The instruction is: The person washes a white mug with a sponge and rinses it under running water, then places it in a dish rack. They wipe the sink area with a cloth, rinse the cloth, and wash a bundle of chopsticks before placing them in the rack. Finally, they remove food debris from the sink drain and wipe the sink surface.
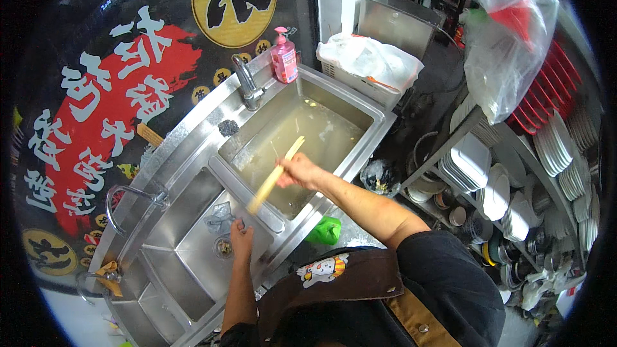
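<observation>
In my right hand (299,173) is a long, pale yellow, stick-like piece (267,189), held slantwise over the rim between two sinks; its exact kind is unclear. The fingers wrap round its upper part. Beneath it, the right-hand sink (369,138) holds cloudy water with small pale scraps. My left hand (241,238) hovers over the neighbouring sink basin (193,231), its fingers loosely bent and apart. Close to those fingertips lies a crumpled grey, see-through piece (220,217), perhaps plastic; whether they touch I cannot tell. A round drain (223,247) shows beside that hand.
A pink pump bottle (284,58) and a tap (247,83) stand along the back ledge, with a dark scouring pad (227,128). Another tap (138,199) arches farther left. A bag-lined basket (366,64) sits beyond the sink. Shelves at right carry stacked white plates (466,160).
</observation>
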`<state>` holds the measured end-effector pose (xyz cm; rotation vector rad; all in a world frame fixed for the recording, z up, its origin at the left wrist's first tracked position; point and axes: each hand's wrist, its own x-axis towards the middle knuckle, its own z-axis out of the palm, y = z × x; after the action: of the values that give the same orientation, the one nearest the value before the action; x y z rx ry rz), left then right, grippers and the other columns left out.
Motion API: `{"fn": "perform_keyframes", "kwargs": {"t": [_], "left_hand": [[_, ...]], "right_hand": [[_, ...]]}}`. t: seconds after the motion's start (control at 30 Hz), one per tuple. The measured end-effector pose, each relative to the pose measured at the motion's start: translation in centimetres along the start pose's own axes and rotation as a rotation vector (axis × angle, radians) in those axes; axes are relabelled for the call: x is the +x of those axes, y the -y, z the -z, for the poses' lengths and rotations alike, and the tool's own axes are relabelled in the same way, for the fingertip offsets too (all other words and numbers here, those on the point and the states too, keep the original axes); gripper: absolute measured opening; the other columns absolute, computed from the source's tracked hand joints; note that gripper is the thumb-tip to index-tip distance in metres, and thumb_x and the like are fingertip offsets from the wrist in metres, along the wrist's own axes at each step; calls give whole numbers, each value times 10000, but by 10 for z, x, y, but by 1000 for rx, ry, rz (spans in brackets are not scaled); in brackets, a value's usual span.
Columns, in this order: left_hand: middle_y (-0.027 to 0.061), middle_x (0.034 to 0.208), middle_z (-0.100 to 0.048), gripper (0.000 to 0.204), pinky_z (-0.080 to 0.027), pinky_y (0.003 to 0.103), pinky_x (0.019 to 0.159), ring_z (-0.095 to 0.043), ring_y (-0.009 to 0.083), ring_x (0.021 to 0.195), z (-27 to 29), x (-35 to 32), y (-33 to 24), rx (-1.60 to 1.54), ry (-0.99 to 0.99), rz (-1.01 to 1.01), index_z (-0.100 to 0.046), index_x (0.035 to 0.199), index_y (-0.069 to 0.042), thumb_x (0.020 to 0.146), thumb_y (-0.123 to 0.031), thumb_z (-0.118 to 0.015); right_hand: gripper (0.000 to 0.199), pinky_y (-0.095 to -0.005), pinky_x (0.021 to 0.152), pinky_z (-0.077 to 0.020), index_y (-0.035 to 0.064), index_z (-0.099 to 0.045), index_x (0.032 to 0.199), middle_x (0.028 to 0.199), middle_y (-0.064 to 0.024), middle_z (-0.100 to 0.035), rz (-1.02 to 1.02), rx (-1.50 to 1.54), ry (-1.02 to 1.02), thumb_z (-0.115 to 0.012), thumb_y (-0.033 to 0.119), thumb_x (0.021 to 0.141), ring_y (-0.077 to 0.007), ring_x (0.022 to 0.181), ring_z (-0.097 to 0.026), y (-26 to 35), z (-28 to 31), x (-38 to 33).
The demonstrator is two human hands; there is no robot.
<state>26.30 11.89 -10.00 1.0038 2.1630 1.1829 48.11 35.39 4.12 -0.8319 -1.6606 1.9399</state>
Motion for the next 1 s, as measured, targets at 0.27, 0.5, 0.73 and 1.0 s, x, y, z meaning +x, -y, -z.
{"fn": "perform_keyframes", "kwargs": {"t": [0.27, 0.5, 0.73, 1.0], "left_hand": [[211, 1175, -508, 471, -393, 448, 936, -489, 377, 1072, -37, 42, -57, 408, -263, -381, -505, 1215, -5, 764, -54, -630], [173, 1002, -629, 427, -470, 372, 826, -604, 273, 924, -104, 107, -157, 149, -93, -180, -532, 1217, -12, 799, -43, -612], [108, 939, -682, 348, -489, 278, 730, -651, 161, 877, -236, 222, -228, -218, 187, -19, -566, 1199, 3, 868, -102, -583], [132, 1287, -544, 526, -460, 349, 878, -539, 202, 1146, -393, 339, -334, -571, 332, 160, -440, 1380, -64, 902, -205, -608]], "right_hand": [[278, -308, 488, -565, -85, -538, 905, 698, -151, -629, -97, 136, -137, -536, 190, 950, -210, 547, -653, 1, 42, 21], [275, -311, 537, -581, -69, -550, 986, 803, -162, -622, -212, 396, -191, -564, 202, 939, -225, 642, -669, -14, 165, 51], [211, -324, 552, -578, -58, -533, 993, 798, -175, -623, -96, 442, -220, -518, 146, 945, -238, 621, -659, 26, 296, 86], [245, -286, 568, -559, -22, -527, 968, 755, -134, -626, 239, 371, -496, -522, 222, 976, -189, 602, -643, 109, 419, 136]]}}
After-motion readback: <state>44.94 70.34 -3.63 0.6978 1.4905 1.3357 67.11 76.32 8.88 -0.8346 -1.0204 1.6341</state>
